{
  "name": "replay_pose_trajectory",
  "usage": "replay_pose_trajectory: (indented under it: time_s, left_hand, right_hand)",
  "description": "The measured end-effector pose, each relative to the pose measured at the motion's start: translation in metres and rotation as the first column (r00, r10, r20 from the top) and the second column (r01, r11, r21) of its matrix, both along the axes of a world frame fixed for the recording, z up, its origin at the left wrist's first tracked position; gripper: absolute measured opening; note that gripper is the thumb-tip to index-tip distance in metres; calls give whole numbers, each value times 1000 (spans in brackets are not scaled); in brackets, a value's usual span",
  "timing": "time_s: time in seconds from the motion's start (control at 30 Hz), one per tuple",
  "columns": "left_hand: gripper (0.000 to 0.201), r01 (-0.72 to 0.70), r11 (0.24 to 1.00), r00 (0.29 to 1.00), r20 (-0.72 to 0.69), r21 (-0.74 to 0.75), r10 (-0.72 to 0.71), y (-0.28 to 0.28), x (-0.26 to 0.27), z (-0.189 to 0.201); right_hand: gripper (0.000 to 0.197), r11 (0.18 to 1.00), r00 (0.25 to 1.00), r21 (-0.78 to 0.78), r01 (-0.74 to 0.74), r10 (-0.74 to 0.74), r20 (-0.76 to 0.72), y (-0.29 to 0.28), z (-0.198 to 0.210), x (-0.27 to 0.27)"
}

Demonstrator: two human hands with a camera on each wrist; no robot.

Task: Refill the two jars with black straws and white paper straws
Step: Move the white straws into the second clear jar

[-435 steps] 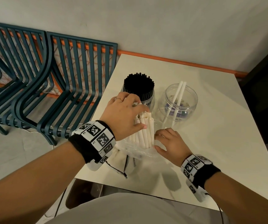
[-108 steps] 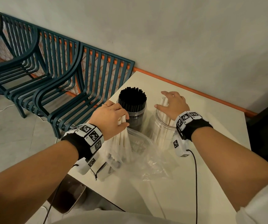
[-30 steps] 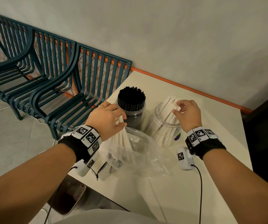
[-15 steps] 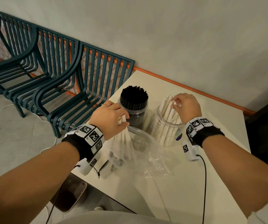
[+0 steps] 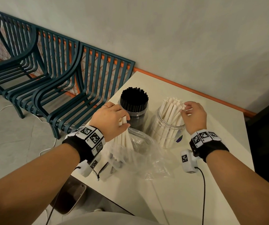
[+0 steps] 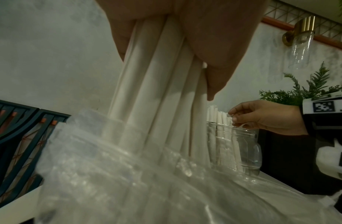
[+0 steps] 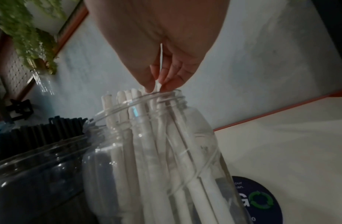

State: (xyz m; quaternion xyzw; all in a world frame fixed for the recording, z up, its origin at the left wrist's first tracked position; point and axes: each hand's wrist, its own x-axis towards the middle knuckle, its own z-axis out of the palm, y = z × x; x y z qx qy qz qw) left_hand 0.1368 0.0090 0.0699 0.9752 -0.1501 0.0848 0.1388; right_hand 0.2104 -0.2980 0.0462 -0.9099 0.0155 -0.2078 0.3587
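Two clear jars stand side by side on the cream table. The left jar is packed with black straws. The right jar holds a leaning bunch of white paper straws. My right hand is at its mouth and pinches the tip of one white straw between thumb and fingers. My left hand grips a bundle of white paper straws that stands upright in a clear plastic bag in front of the jars.
Dark green slatted chairs line the wall left of the table. A round dark blue sticker lies on the table beside the right jar. A metal bin sits on the floor under the table's near edge.
My right hand has drawn back slightly from the bunch in the right jar and now pinches one straw tip at its rim. My left hand keeps its grip on the bagged bundle.
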Motion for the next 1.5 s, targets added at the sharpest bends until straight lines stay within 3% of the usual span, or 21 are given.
replay_pose_trajectory:
  time_s: [0.3, 0.53, 0.7, 0.87, 1.03, 1.13, 1.5]
  left_hand:
    - [24, 2, 1000, 1000, 18, 0, -2, 0, 2, -1]
    - [25, 3, 1000, 1000, 8, -2, -3, 0, 5, -3]
    - [24, 7, 1000, 1000, 7, -8, -7, 0, 6, -4]
    - [24, 4, 1000, 1000, 4, -6, -4, 0, 7, -4]
    - [24, 6, 1000, 1000, 11, -3, -6, -1, 7, -3]
    - [23, 9, 1000, 1000, 9, -6, -9, -1, 6, -2]
    - [25, 7, 1000, 1000, -1, 12, -6, 0, 2, 0]
  right_hand:
    - [20, 994, 988, -57, -97, 103, 112, 24, 8, 13]
    - [16, 971, 996, -226, -80, 88, 22, 15, 17, 30]
    - [10, 999, 997, -51, 11, -7, 78, 8, 18, 14]
    - [33, 999, 999, -21, -31, 30, -43, 3, 11, -23]
    - [24, 971, 973, -114, -211, 198, -119, 1, 6, -39]
    - [10, 953, 962, -177, -247, 219, -162, 3, 13, -35]
    - [5, 845, 884, -364, -391, 235, -404, 8, 99, 3]
